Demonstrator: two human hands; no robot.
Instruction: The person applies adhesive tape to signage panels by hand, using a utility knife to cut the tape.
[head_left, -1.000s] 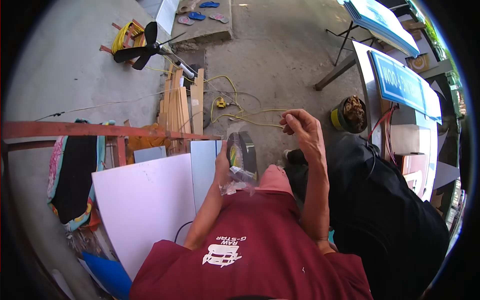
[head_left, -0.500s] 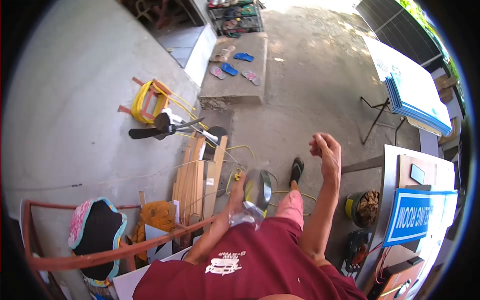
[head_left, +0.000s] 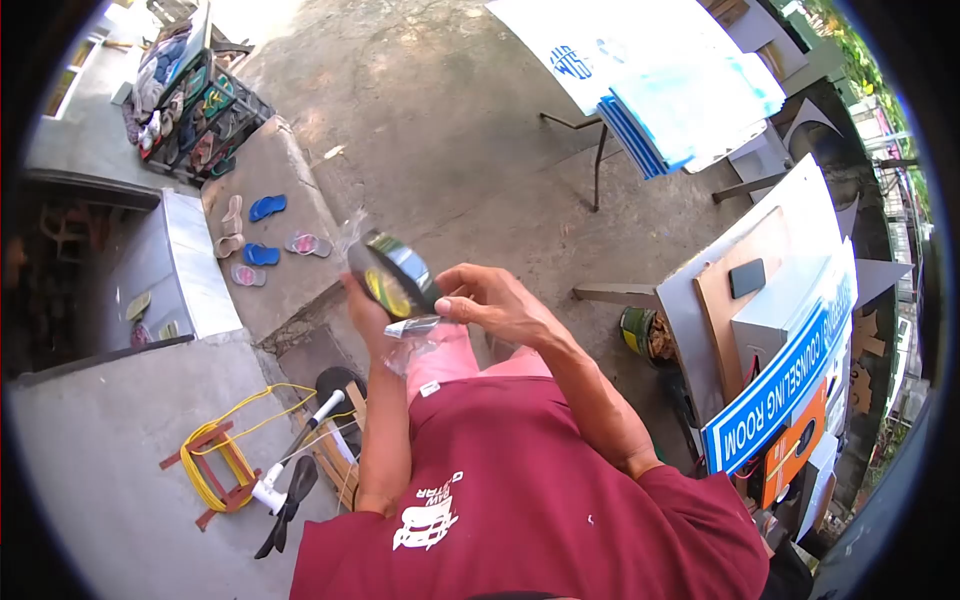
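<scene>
Black roll point(head_left: 402, 266) met by both my hands

Half a second ago my right hand point(head_left: 492, 303) was raised on its own, well apart from the roll, fingers curled. Now it has come in beside my left, thumb and fingertips right at the roll's edge. Those fingers are bent, the gap between them narrow; whether they pinch something thin or just rest there, I can't tell.

My left hand point(head_left: 366, 315) has kept its grip, holding the roll from the left, out in front of my waist. The roll sits tilted, its yellow and green label point(head_left: 384, 292) partly turned up to me. Clear plastic point(head_left: 405, 350) bunches just below it, near my left wrist; I can't make out whether it is joined to the roll.

My view has swung too. The red rail and the pale board at my left have gone out of sight, and the shoe rack point(head_left: 205, 115) shows more fully beyond the sandals point(head_left: 268, 207). The fan point(head_left: 288, 502) and yellow cord point(head_left: 205, 478) are low on my left; the blue sign point(head_left: 775, 400) is by the table point(head_left: 682, 290) on my right.

For the work, I'd judge that one-handed holding has given way to two-handed handling: left bearing the roll, right attending to its edge.
</scene>
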